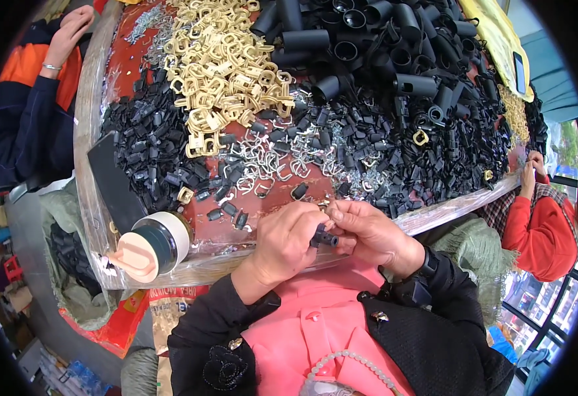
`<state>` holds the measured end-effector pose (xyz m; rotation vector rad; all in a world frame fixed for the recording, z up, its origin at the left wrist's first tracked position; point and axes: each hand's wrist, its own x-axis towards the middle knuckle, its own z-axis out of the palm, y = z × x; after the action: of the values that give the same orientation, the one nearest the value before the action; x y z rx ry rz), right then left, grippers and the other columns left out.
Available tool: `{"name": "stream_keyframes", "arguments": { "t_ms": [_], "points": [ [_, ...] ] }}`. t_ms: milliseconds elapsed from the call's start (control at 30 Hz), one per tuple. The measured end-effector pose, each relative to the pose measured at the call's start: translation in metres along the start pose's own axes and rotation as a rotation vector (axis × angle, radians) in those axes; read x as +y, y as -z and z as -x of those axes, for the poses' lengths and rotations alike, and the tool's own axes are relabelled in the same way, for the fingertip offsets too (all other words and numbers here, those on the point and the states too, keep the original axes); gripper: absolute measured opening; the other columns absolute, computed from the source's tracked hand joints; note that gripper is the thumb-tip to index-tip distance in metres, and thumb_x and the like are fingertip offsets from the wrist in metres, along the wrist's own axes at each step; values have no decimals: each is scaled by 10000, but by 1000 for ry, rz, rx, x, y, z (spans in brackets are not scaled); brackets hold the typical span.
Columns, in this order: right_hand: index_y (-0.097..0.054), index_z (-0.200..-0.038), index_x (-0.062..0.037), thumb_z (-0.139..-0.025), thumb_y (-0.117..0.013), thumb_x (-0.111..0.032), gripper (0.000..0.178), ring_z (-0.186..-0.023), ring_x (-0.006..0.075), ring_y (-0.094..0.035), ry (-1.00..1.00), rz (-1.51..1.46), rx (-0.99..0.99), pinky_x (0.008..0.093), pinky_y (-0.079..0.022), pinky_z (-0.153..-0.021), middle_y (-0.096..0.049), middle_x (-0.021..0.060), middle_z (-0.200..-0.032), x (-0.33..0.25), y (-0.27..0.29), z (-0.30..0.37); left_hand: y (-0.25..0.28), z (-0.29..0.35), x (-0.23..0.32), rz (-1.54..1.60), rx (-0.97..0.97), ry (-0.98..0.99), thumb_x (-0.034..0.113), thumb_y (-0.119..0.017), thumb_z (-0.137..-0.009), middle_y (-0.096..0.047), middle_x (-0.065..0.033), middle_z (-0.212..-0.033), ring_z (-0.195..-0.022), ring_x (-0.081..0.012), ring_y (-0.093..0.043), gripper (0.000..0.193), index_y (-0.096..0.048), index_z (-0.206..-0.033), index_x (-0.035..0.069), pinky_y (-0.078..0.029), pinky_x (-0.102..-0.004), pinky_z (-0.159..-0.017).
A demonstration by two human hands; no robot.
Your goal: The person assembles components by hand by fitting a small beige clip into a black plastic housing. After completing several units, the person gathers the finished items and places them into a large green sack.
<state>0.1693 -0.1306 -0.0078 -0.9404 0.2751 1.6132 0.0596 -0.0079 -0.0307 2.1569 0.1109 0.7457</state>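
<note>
Close together at the table's near edge, my left hand and my right hand work on one small black plastic part. It has a round, tube-like end that pokes out below the fingers. My left hand is wrapped round it, and the thumb and fingers of my right hand pinch at its upper side; what the right fingertips grip is hidden. Just beyond the hands lie loose black clips and bent silver wire hooks on the red tabletop.
Cream plastic buckles heap up at the far middle, black tubes at the far right. A cup with a beige lid stands at the left corner beside a dark flat tablet. A phone lies far right. People sit left and right.
</note>
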Motion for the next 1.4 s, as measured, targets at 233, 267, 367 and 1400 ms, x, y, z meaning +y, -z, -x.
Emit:
{"name": "stream_keyframes", "arguments": {
  "t_ms": [233, 267, 367, 1400],
  "points": [
    [-488, -820, -52, -883, -488, -217, 176, -550, 63, -370, 517, 675, -49, 191, -306, -484, -475, -10, -713, -8, 12, -15, -3, -1, -1, 398, -147, 859, 18, -633, -658, -556, -85, -722, -587, -254, -564, 160, -539, -785, 44, -447, -323, -527],
    [-484, -813, -49, -886, -483, -220, 186, -546, 65, -366, 619, 797, -28, 193, -301, -480, -468, -7, -704, -9, 11, -17, -3, -2, 0, 398, -146, 861, 18, -633, -658, -556, -85, -722, -587, -254, -564, 160, -539, -785, 44, -447, -323, -527],
    [-473, -790, -39, -893, -469, -228, 215, -534, 72, -353, 931, 1161, 38, 197, -287, -467, -446, 2, -677, -11, 10, -20, -5, -8, 5, 421, -38, 709, 35, -625, -696, -565, -92, -723, -609, -254, -572, 113, -541, -772, 37, -443, -321, -534],
    [-503, -838, -24, -863, -515, -160, 139, -532, 99, -427, 446, 768, -44, 231, -350, -478, -473, 34, -686, -18, 13, -4, -8, -8, -1, 82, 14, 188, 17, -650, -619, -546, -74, -734, -602, -231, -561, 228, -539, -817, 42, -446, -308, -507]
  ]
}}
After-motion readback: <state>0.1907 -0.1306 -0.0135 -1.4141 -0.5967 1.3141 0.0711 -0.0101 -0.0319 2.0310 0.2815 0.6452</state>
